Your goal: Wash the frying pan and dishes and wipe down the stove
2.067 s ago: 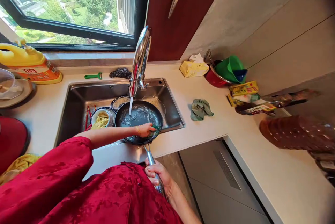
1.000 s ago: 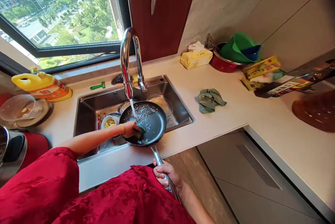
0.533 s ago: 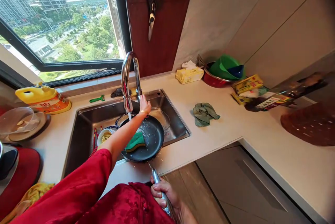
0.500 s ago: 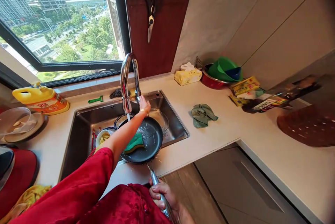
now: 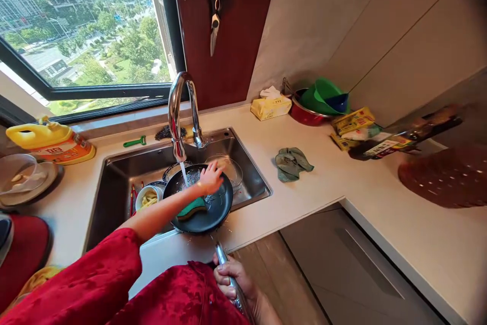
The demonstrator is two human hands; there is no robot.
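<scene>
A black frying pan (image 5: 207, 216) hangs over the front rim of the steel sink (image 5: 247, 173). My right hand (image 5: 233, 281) is wrapped round its metal handle near my red garment. A green and yellow sponge (image 5: 191, 207) lies loose inside the pan. My left hand (image 5: 210, 178) hovers over the pan's far part with fingers spread, holding nothing, just right of the thin stream from the chrome tap (image 5: 178, 107).
Bowls, a plate and red chopsticks (image 5: 133, 198) lie in the sink. A yellow jug (image 5: 45, 142), a green peeler (image 5: 135, 141) and a steel scourer (image 5: 165, 132) line the back. A green cloth (image 5: 291, 163), tissue box (image 5: 270, 107) and red pot (image 5: 308, 112) sit on the right counter.
My left hand left the sponge in the pan, reached up to the tap's handle, then came back down over the pan. The water stream has thinned. My right hand stays on the handle.
</scene>
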